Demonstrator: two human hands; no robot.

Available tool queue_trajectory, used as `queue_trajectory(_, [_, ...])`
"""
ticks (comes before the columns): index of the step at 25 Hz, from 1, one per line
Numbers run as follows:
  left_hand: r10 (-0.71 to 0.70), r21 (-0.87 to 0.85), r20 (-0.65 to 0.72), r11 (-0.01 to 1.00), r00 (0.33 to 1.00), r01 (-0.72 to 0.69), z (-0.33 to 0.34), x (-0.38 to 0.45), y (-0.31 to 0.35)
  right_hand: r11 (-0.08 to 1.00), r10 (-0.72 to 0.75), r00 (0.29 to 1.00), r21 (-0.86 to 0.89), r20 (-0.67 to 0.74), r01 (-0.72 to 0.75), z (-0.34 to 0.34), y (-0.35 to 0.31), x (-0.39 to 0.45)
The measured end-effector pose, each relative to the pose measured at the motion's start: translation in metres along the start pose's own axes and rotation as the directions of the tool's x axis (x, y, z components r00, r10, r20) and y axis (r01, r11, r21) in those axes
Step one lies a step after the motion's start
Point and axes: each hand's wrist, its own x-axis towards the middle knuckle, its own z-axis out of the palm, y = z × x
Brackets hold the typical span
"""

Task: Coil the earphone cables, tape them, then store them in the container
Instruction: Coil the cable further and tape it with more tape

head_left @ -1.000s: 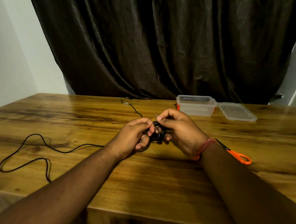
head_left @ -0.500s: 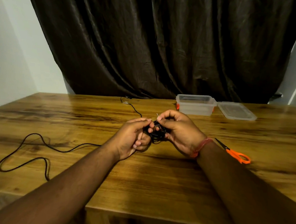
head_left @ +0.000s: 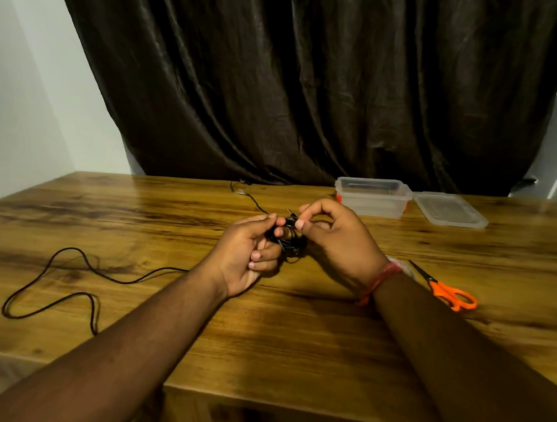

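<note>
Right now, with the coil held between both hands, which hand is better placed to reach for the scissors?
Right. The scissors lie on the table just beside the right hand's wrist, while the left hand is on the far side of the coil. The left hand would need to keep pinching the coil alone.

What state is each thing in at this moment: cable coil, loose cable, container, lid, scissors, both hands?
Cable coil: bundled, held between both hands above the table.
Loose cable: uncoiled, on table.
Container: open.
Lid: off, flat beside container.
Scissors: closed, lying flat.
Left hand: grips coil.
Right hand: pinches coil.
</note>
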Motion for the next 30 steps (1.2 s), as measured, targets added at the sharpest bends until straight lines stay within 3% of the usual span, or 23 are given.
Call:
queue_trajectory(2, [-0.025, -0.036, 0.016, 0.999, 1.0, 0.026, 0.0, -0.001, 0.002, 0.993, 0.056, 0.992, 0.098, 0.11, -0.066, 0.001, 0.003, 0.0])
queue_trajectory(6, [-0.069, 0.025, 0.01, 0.997, 0.998, 0.069, -0.001, -0.001, 0.001, 0.996, 0.086, 0.99, -0.011, 0.113, -0.085, 0.002, 0.007, 0.001])
queue_trajectory(9, [-0.066, 0.082, -0.003, 0.994, 0.998, 0.066, -0.001, 0.002, -0.002, 0.944, -0.007, 0.999, -0.33, 0.041, 0.021, 0.0, 0.004, -0.001])
queue_trajectory(11, [-0.066, 0.094, -0.001, 0.993, 0.998, 0.065, -0.001, 0.003, -0.003, 0.801, -0.164, 0.986, -0.58, 0.028, 0.15, 0.001, -0.002, -0.003])
queue_trajectory(13, [-0.071, 0.102, 0.015, 0.992, 0.997, 0.069, -0.002, 0.003, -0.004, 0.708, -0.242, 0.969, -0.675, 0.045, 0.208, 0.002, -0.005, -0.004])
queue_trajectory(15, [-0.073, 0.115, 0.032, 0.991, 0.997, 0.069, -0.002, 0.003, -0.004, 0.732, -0.238, 0.971, -0.655, 0.013, 0.188, 0.001, 0.001, -0.002])
queue_trajectory(17, [-0.068, 0.134, 0.035, 0.989, 0.997, 0.063, -0.002, 0.002, -0.004, 0.923, -0.082, 0.996, -0.379, -0.022, 0.067, 0.001, 0.005, 0.001])
queue_trajectory(19, [-0.054, 0.176, 0.029, 0.983, 0.998, 0.048, 0.0, 0.001, -0.005, 0.992, 0.042, 0.999, -0.122, 0.024, -0.039, -0.001, 0.006, 0.001])
queue_trajectory(21, [-0.033, 0.243, 0.012, 0.97, 0.999, 0.029, 0.001, 0.0, -0.007, 0.96, -0.013, 0.998, -0.278, 0.057, 0.028, -0.006, 0.006, 0.002])
queue_trajectory(24, [-0.014, 0.299, 0.002, 0.954, 1.0, 0.013, 0.001, 0.0, -0.008, 0.785, -0.185, 0.978, -0.584, 0.096, 0.206, -0.005, -0.001, -0.001])
queue_trajectory(27, [-0.008, 0.315, -0.011, 0.949, 1.0, 0.011, 0.001, -0.001, -0.008, 0.765, -0.213, 0.974, -0.606, 0.082, 0.218, -0.002, 0.0, -0.002])
queue_trajectory(30, [0.031, 0.399, -0.032, 0.917, 0.999, -0.016, 0.004, -0.002, -0.008, 0.886, -0.113, 0.993, -0.453, -0.014, 0.095, -0.001, 0.007, 0.001])
